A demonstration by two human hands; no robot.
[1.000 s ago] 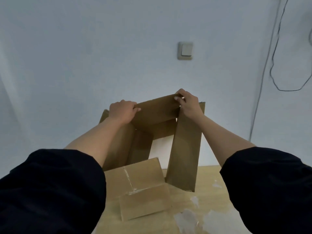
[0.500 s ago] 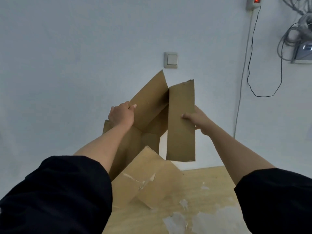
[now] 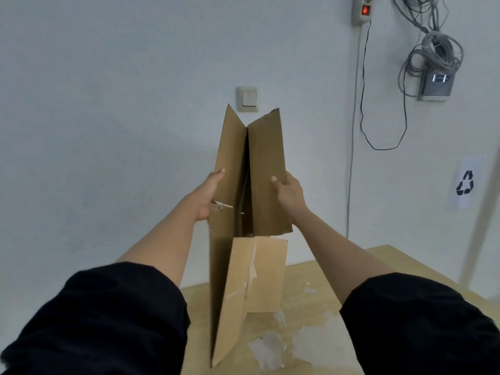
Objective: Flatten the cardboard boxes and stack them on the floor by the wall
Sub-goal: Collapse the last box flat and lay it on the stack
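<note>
A brown cardboard box (image 3: 254, 169) is held upright in the air above a wooden table, pressed nearly flat, with only a narrow dark gap down its middle. My left hand (image 3: 209, 194) grips its left panel. My right hand (image 3: 288, 192) grips the right panel, thumb on the front face. The box's lower flaps (image 3: 257, 274) hang down toward the table, one carrying torn strips of clear tape. Both forearms reach forward from black sleeves.
The wooden table (image 3: 324, 288) has patches of white tape residue at its near right. Behind is a pale wall with a light switch (image 3: 248, 98), a power strip (image 3: 361, 9), hanging cables (image 3: 430, 50) and a recycling sign (image 3: 465, 182).
The box has gone from an open square tube to almost flat. My hands moved from its top edge to its sides and pressed inward. The box was lifted and turned upright.
</note>
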